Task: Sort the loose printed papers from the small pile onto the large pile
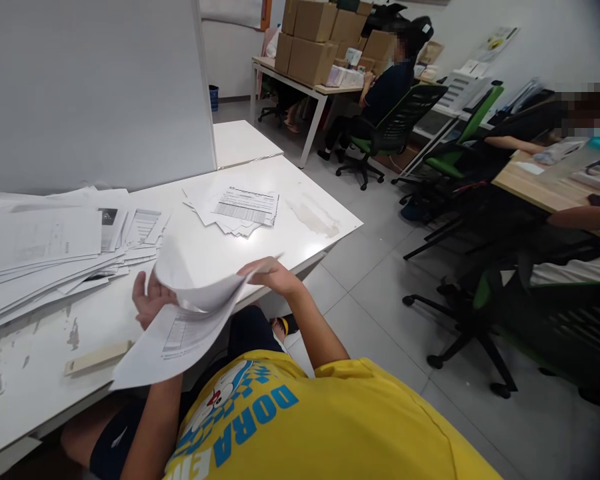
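My right hand (273, 275) is closed on the right edge of several loose paper sheets (205, 320), pinching them. The sheets bend apart, an upper one curling up and a lower printed one drooping over my left forearm. At their left side is my left hand (153, 300), its visible fingers apart and touching or close to the paper; the sheets hide part of it. Beneath, on the white table (215, 253), lies a beige flat strip (97, 358) near the front edge. A small stack of printed papers (247, 208) rests beyond my hands.
A large, uneven pile of papers (40, 243) covers the table's left side, before a grey-white panel (90, 93). Cardboard boxes (310, 60) stand on a farther table. People sit at other desks; office chairs (395, 127) occupy the floor on the right.
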The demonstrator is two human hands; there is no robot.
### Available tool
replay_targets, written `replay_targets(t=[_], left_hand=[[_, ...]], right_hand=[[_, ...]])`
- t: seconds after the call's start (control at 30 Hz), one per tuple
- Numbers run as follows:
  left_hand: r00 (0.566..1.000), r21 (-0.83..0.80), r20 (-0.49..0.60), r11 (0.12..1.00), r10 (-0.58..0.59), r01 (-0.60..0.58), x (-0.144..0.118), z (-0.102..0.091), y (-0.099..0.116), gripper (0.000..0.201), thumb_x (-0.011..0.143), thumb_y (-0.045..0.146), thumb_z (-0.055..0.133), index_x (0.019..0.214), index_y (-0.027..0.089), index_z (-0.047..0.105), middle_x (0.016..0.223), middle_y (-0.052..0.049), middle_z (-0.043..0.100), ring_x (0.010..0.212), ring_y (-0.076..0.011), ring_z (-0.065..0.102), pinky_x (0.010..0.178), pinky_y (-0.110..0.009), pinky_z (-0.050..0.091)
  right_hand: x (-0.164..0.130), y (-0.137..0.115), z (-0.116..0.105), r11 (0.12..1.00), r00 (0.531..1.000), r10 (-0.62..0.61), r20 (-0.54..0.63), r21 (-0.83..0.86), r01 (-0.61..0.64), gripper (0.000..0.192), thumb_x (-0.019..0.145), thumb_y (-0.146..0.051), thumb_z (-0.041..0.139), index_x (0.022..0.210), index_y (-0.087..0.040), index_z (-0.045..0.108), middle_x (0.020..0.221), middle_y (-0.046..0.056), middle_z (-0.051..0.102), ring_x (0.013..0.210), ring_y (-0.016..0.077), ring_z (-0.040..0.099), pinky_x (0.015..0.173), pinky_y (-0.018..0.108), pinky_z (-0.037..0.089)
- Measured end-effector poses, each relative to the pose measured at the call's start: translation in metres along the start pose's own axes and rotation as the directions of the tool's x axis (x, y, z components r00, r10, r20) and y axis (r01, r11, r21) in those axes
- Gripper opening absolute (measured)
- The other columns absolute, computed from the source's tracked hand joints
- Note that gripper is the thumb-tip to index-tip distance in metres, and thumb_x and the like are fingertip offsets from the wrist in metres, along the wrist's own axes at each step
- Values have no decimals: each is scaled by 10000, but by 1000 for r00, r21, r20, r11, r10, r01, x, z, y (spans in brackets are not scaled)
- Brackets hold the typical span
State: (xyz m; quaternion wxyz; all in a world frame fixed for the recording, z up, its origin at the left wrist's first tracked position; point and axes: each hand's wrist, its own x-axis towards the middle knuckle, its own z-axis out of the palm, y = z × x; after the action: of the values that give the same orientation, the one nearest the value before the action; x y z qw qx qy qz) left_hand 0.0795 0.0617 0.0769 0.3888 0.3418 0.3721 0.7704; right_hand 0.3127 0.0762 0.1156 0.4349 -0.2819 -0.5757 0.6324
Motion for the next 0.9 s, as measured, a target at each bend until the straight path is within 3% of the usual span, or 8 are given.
replay_targets(t=[0.1, 0.2, 0.3, 0.37, 0.5, 0.67, 0.77, 0.9], left_hand=[[953, 69, -92, 957, 288, -282, -11, 8, 20, 685, 863, 780, 381, 1279, 251, 510, 1378, -92, 586, 1342, -259, 510, 1183, -455, 332], [912, 230, -102, 902, 397, -366, -17, 6, 25, 614, 913, 724, 368, 1320, 282, 493, 1502, -80, 497, 1454, -249, 392, 1243, -466, 219], [931, 323, -107, 898, 350, -301, -11, -6, 15, 745, 876, 800, 332, 1409, 284, 407, 1599, -101, 361, 1515, -245, 282, 1257, -442, 184], [954, 361, -130, 909, 270, -209, -4, -12, 6, 828, 856, 839, 250, 1434, 255, 354, 1553, -138, 406, 1458, -259, 383, 1212, -436, 285], [950, 452, -200, 883, 240, -128, 3, -10, 0, 813, 867, 798, 97, 1257, 188, 466, 1038, -88, 655, 974, -224, 651, 996, -432, 467], [912, 501, -253, 850, 324, -162, 4, -1, 7, 578, 902, 656, 262, 941, 174, 580, 628, 24, 503, 561, -148, 461, 678, -337, 447], [911, 512, -270, 848, 311, -138, 8, 1, 12, 476, 911, 567, 335, 857, 167, 588, 534, 42, 440, 492, -136, 392, 557, -298, 368], [878, 550, -307, 821, 366, -150, 11, -5, 18, 428, 922, 539, 381, 835, 174, 587, 644, 13, 520, 602, -152, 494, 650, -320, 439]], right_hand=[[9, 18, 9, 998, 965, 8, -263, 67, 10, 358, 641, -472, 844, 854, -194, 771, 884, 29, 765, 879, 220, 698, 865, 377, 557], [16, 37, 18, 989, 934, 40, -354, 146, 13, 353, 643, -442, 829, 873, -184, 757, 862, 27, 753, 857, 207, 690, 863, 369, 545], [18, 48, 21, 992, 922, 92, -375, 112, -54, 328, 643, -440, 807, 838, -187, 736, 813, 22, 733, 808, 203, 675, 809, 351, 535], [17, 48, 18, 993, 929, 104, -355, -8, -115, 302, 656, -445, 799, 801, -194, 714, 802, 25, 720, 810, 212, 662, 783, 344, 523], [9, 42, 6, 975, 968, -19, -252, -218, -37, 255, 759, -428, 754, 886, -213, 698, 950, 43, 713, 935, 214, 641, 844, 337, 501], [3, 43, 3, 974, 967, -115, -228, -218, 64, 407, 775, -346, 750, 1144, -248, 609, 1013, 46, 699, 961, 205, 643, 880, 345, 490], [5, 46, 10, 963, 944, -155, -292, -259, 78, 590, 794, -298, 726, 1337, -280, 496, 1029, 28, 692, 980, 204, 645, 949, 370, 470], [10, 56, 17, 961, 916, -88, -391, -274, -25, 489, 830, -341, 674, 1296, -271, 547, 1153, 48, 676, 1043, 230, 636, 929, 365, 487]])
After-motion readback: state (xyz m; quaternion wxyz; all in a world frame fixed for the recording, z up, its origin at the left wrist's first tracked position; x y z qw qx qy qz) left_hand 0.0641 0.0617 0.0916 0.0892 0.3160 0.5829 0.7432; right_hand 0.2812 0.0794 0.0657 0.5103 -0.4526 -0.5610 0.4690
